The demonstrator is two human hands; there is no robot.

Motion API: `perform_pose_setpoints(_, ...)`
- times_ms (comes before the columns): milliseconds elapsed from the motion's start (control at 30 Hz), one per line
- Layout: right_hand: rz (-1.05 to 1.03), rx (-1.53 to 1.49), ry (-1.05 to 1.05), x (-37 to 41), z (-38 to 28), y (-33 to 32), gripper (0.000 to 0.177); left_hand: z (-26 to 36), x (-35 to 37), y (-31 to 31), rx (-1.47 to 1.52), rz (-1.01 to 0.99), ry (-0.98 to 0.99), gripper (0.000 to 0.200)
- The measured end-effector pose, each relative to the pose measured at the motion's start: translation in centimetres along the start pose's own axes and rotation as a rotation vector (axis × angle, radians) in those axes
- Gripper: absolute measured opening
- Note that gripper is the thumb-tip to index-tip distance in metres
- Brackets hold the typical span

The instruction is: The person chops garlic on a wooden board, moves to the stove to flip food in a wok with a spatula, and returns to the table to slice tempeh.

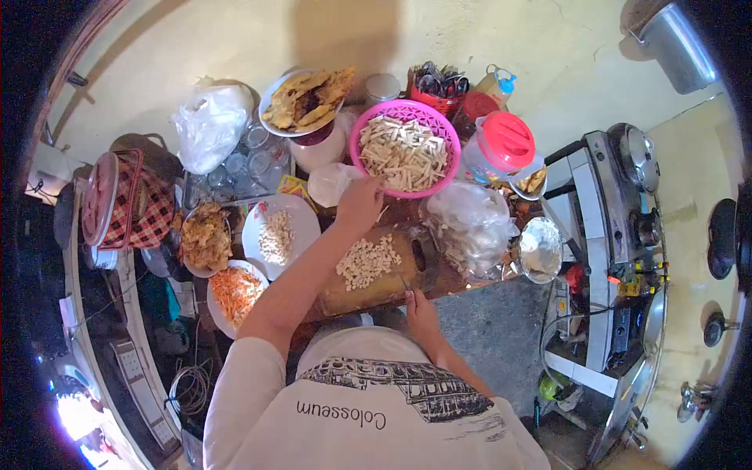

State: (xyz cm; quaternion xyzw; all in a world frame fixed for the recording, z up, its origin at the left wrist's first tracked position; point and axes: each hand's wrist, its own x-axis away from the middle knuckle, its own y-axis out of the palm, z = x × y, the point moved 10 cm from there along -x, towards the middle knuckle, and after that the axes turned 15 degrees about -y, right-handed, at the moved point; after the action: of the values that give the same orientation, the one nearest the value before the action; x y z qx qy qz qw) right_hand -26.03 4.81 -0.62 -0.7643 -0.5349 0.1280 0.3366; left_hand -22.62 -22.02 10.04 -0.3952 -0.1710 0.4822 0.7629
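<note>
My left hand [362, 205] reaches to the near rim of a pink plastic basket [357, 163] full of pale cut strips [403, 153]. Its fingers look closed, and a pale strip [382, 213] pokes out beside them; the fingertips are partly hidden. Low at the near edge of the wooden cutting board [337, 300], my right hand [423, 315] is closed round a knife [405, 285], whose thin blade points up toward the board. Small pale diced pieces [368, 262] lie heaped on the board, between the two hands.
Left of the board are a white plate [304, 221] of diced pieces, a bowl of orange shreds [237, 291] and a bowl of fried food [207, 239]. Plastic bags [470, 227] lie to the right. A red-lidded container [501, 145] stands behind them; a stove [607, 196] is farther right.
</note>
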Motion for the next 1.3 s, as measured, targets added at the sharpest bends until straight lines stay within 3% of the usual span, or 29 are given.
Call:
perform_pose_setpoints(200, 0.119, -0.012, 0.014, 0.2, 0.8, -1.7, 0.043, 1.4, -6.7, 6.7, -0.48, -0.112, 0.076, 0.018)
perform_pose_setpoints(300, 0.176, -0.022, 0.013, 0.8, 1.8, -1.7, 0.046, 0.9, -6.8, 7.2, -0.455, -0.08, 0.078, 0.017)
perform_pose_setpoints(467, 0.064, -0.042, 0.118, 1.1, 2.5, -1.3, 0.045, 0.8, -6.0, 4.8, -0.24, -0.043, 0.046, 0.014)
perform_pose_setpoints(700, 0.127, -0.037, -0.019, 1.0, 0.8, -0.7, 0.04, 1.5, -8.7, 5.1, 0.037, -0.012, -0.037, 0.016)
perform_pose_setpoints(900, 0.133, -0.057, 0.08, 2.7, 1.5, -1.9, 0.04, 2.5, -10.0, 7.4, -0.135, 0.039, -0.066, 0.015)
perform_pose_setpoints(1100, 0.196, -0.039, 0.179, 3.8, 3.1, -2.7, 0.041, 1.2, -10.9, 8.9, -0.129, -0.066, -0.087, 0.016)
perform_pose_setpoints(1200, 0.217, 0.002, 0.088, 3.4, 2.7, -2.7, 0.042, 1.2, -9.9, 6.8, 0.076, -0.072, -0.072, 0.018)
perform_pose_setpoints(1300, 0.188, -0.027, 0.008, 2.1, 0.4, -2.6, 0.042, -0.9, -8.7, 5.3, 0.476, -0.065, -0.169, 0.024)
